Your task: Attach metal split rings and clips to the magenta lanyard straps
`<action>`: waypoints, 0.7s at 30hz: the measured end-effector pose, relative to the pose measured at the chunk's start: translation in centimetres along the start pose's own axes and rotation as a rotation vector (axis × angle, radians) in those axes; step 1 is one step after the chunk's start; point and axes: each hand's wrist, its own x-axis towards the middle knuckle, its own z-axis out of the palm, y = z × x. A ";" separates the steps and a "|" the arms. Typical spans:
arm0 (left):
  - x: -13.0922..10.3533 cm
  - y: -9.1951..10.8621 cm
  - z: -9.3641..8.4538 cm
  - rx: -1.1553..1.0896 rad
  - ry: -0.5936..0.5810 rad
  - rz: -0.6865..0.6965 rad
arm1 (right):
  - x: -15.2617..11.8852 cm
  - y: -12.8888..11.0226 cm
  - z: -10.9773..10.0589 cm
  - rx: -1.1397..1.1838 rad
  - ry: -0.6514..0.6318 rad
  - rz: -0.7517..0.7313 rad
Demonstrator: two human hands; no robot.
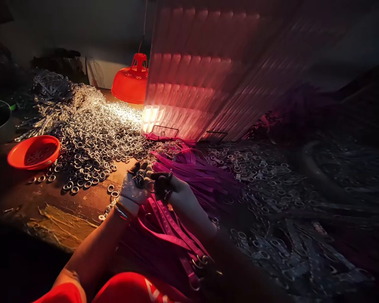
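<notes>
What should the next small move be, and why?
Perhaps a small fingertip adjustment by the left hand and right hand before reaching for the rings: they are close together over the pink straps, though what they hold is too dark to identify.

The straps (170, 240) are bright pink. The rings (88, 147) are silver. The bowl (19, 159) and lamp (129, 84) are orange-red. The gloves (189, 206) are white with black fingertips (161, 180). The shirt (123, 288) is red and white. The table (78, 206) is brown.

We hold our left hand (133, 191) and right hand (185, 200) close together above pink straps (168, 219), near piled grey rings (91, 143).
</notes>
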 end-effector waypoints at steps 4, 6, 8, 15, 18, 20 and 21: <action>-1.6 -0.9 -0.5 0.109 -0.017 -0.132 | -1.1 -1.0 -2.3 -0.059 0.051 0.077; -2.2 -1.6 -0.4 0.176 -0.038 -0.187 | -1.8 -1.2 -3.5 -0.048 0.066 0.109; -2.6 -2.4 -0.2 0.247 -0.054 -0.214 | -2.5 -1.3 -4.5 -0.031 0.070 0.138; -3.9 -4.2 2.1 0.920 -0.277 0.002 | -4.4 0.4 -7.3 0.006 -0.012 0.157; -3.8 -5.0 2.9 0.971 -0.314 -0.040 | -5.1 1.5 -8.1 -0.031 -0.014 0.114; -3.4 -5.8 3.3 0.932 -0.314 -0.079 | -5.8 1.6 -8.5 -0.263 0.038 -0.001; -3.1 -6.2 3.4 0.898 -0.302 -0.112 | -6.2 1.4 -8.6 -0.457 0.072 -0.075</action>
